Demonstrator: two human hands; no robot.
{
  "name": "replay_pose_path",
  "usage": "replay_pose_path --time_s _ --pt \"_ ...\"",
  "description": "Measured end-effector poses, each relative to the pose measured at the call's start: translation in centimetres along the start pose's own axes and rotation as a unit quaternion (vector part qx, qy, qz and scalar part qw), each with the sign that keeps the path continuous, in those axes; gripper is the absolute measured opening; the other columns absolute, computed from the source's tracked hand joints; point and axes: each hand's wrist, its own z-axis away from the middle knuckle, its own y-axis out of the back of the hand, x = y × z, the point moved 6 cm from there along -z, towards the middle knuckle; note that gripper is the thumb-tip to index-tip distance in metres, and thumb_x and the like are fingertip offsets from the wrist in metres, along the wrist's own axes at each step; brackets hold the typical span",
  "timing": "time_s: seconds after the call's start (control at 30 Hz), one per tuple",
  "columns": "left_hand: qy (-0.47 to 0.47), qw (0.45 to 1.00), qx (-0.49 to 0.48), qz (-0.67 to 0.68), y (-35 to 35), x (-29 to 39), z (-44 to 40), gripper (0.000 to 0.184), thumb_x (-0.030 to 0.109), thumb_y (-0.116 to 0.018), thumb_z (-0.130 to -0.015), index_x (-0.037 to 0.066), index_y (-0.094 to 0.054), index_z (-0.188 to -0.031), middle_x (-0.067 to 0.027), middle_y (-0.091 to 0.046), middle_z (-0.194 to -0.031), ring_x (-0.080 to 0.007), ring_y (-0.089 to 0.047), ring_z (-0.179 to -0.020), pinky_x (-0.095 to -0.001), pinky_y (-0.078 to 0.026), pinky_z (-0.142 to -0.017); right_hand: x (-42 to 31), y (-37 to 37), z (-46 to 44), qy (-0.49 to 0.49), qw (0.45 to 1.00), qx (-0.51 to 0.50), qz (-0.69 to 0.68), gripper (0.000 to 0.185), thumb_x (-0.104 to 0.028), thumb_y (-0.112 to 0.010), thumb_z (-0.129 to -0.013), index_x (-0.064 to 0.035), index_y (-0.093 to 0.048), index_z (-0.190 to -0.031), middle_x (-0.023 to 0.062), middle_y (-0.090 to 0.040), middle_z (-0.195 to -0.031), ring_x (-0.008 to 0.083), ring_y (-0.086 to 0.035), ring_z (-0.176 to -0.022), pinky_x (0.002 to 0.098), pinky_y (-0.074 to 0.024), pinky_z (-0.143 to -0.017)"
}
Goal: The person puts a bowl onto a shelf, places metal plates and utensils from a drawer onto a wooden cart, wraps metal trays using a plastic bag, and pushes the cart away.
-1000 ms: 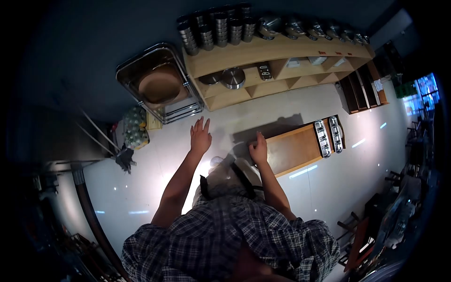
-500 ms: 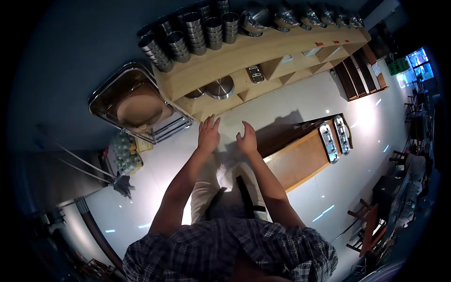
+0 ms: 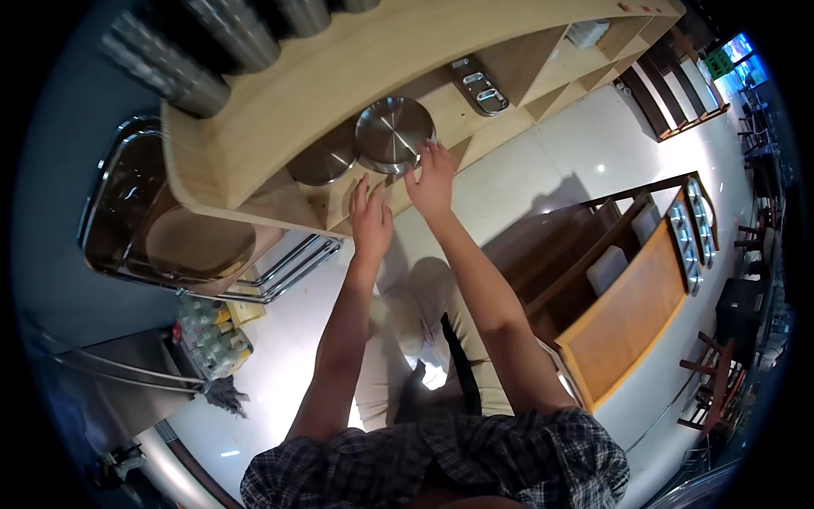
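Note:
A stack of round, shiny metal plates (image 3: pixel 392 129) sits in the wooden shelf's lower compartment, and a second round metal plate (image 3: pixel 322 161) lies to its left, partly under the upper board. My right hand (image 3: pixel 434 180) reaches the right front rim of the stack. Its thumb and fingers are apart, with fingertips over the rim; whether they press on it I cannot tell. Just below the plates, my left hand (image 3: pixel 370 222) is open with fingers spread and holds nothing. A compartmented metal tray (image 3: pixel 479 87) lies further right in the shelf.
Stacked metal cups (image 3: pixel 182 81) stand on the shelf top (image 3: pixel 339 55). A folding chair (image 3: pixel 199 242) leans at the left, near packed bottles (image 3: pixel 212 339). At the right is a wooden cabinet (image 3: pixel 627 331) with compartmented metal trays (image 3: pixel 685 246) on it.
My view has moved closer to the shelf. Both hands have come forward, from in front of the shelf to the plates. The right hand has reached the stack's rim.

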Motion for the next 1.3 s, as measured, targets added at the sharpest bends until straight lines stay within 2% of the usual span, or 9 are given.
replay_pose_path --time_s 0.1,0.33,0.53,0.57,0.9,1.0,1.1,1.23,1.3 --pt "0.005 0.996 0.086 0.030 -2.9 -3.7 0.5 0.041 -0.001 -0.054 -0.074 0.003 -0.053 -0.115 -0.0187 -0.038 -0.133 -0.0391 -0.036 -0.121 -0.0467 -0.029 -0.101 -1.7 -2.8 1.3 0.087 0.993 -0.026 0.079 0.045 -0.019 -0.059 -0.074 -0.0041 -0.052 -0.116 0.0160 -0.047 -0.125 0.0335 -0.039 -0.122 0.0547 -0.0266 -0.101" --pt "-0.042 0.995 0.077 -0.037 -5.1 -7.0 2.4 0.041 0.000 -0.055 -0.071 0.004 -0.055 -0.112 -0.0163 -0.039 -0.132 -0.0373 -0.036 -0.122 -0.0485 -0.027 -0.102 1.5 -5.8 2.6 0.180 0.971 -0.004 0.160 0.041 -0.019 -0.059 -0.079 -0.0084 -0.052 -0.118 0.0119 -0.049 -0.125 0.0291 -0.040 -0.123 0.0525 -0.0246 -0.103" --pt "-0.036 0.994 0.078 -0.074 -3.3 -8.7 3.8 0.041 0.001 -0.055 -0.070 0.003 -0.055 -0.111 -0.0161 -0.042 -0.130 -0.0366 -0.037 -0.120 -0.0491 -0.028 -0.102 1.0 -5.2 2.1 0.202 0.962 -0.028 0.183 0.026 -0.012 -0.055 -0.079 -0.0097 -0.060 -0.104 0.0062 -0.060 -0.110 0.0237 -0.052 -0.108 0.0527 -0.0259 -0.102" --pt "-0.032 0.993 0.080 -0.075 -3.2 -8.7 4.0 0.041 0.001 -0.055 -0.070 0.003 -0.054 -0.111 -0.0161 -0.042 -0.130 -0.0365 -0.038 -0.120 -0.0491 -0.028 -0.102 0.6 -4.9 2.0 0.226 0.956 -0.014 0.187 0.018 -0.011 -0.055 -0.079 -0.0093 -0.062 -0.095 0.0031 -0.063 -0.101 0.0204 -0.056 -0.101 0.0508 -0.0270 -0.103" --pt "-0.030 0.988 0.139 -0.055 -2.6 -6.6 3.5 0.047 0.007 -0.064 -0.072 0.008 -0.054 -0.118 -0.0181 -0.038 -0.134 -0.0351 -0.032 -0.126 -0.0521 -0.023 -0.104 -1.0 -3.5 3.3 0.324 0.942 -0.035 0.079 0.010 -0.010 -0.056 -0.072 -0.0082 -0.061 -0.081 0.0019 -0.062 -0.086 0.0181 -0.057 -0.085 0.0473 -0.0308 -0.103" --pt "-0.077 0.976 0.191 -0.075 -1.9 -6.1 3.4 0.054 0.007 -0.066 -0.069 0.015 -0.054 -0.121 -0.0151 -0.036 -0.137 -0.0336 -0.029 -0.129 -0.0565 -0.020 -0.104 -2.4 -2.5 5.2 0.369 0.928 -0.034 0.025 0.011 -0.008 -0.059 -0.072 -0.0104 -0.063 -0.082 -0.0015 -0.063 -0.089 0.0147 -0.059 -0.088 0.0446 -0.0337 -0.101" --pt "-0.106 0.968 0.117 -0.195 -1.9 -6.3 3.6 0.040 0.006 -0.064 -0.067 0.018 -0.064 -0.105 0.0005 -0.051 -0.126 -0.0270 -0.039 -0.124 -0.0558 -0.020 -0.105 -3.0 -2.2 7.1 0.412 0.907 -0.079 -0.034 0.018 -0.013 -0.061 -0.071 -0.0089 -0.063 -0.088 0.0021 -0.063 -0.096 0.0173 -0.058 -0.099 0.0456 -0.0370 -0.099" --pt "-0.117 0.972 0.141 -0.145 -1.9 -7.2 3.7 0.030 0.005 -0.062 -0.070 0.017 -0.066 -0.097 0.0042 -0.058 -0.116 -0.0246 -0.045 -0.119 -0.0545 -0.022 -0.105 -3.1 -2.1 6.9 0.421 0.905 -0.051 -0.019 0.024 -0.009 -0.061 -0.071 -0.0086 -0.062 -0.096 0.0037 -0.060 -0.107 0.0198 -0.054 -0.108 0.0462 -0.0347 -0.101" --pt "-0.089 0.970 0.169 -0.151 -1.6 -7.8 3.7 0.029 0.003 -0.060 -0.071 0.017 -0.067 -0.097 0.0053 -0.060 -0.113 -0.0242 -0.046 -0.116 -0.0540 -0.025 -0.104 -0.9 -2.2 4.4 0.276 0.961 0.014 0.015 0.031 -0.004 -0.058 -0.073 -0.0095 -0.060 -0.104 0.0029 -0.057 -0.116 0.0225 -0.049 -0.116 0.0472 -0.0312 -0.103"
